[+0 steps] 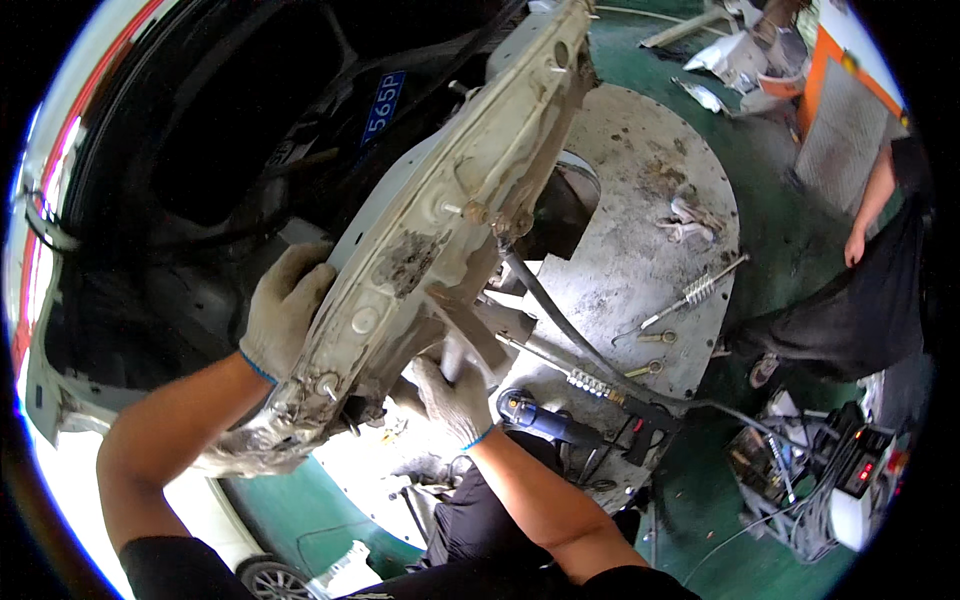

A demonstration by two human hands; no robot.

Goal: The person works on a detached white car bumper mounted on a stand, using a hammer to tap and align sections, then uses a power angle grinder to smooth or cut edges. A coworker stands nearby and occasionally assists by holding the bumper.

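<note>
A worn, pale car body panel (430,215) runs diagonally across the middle, with chipped paint and a dark rough patch. My left hand (288,310), in a whitish knit glove with a blue cuff, is closed over the panel's left edge. Below the panel's right side, my right hand (455,405), gloved alike, is closed beside a bent metal bracket (470,335). The bracket and the panel hide part of its fingers, and what they hold cannot be made out. A pulling clamp (485,215) with a dark hose (545,300) is fixed to the panel's right edge.
A blue angle grinder (545,420) and a slide-hammer puller (590,385) lie right of my right hand. Another puller (690,295) rests on the round metal platform (690,150). A person (860,270) stands at the right, near a cart of cables (800,500).
</note>
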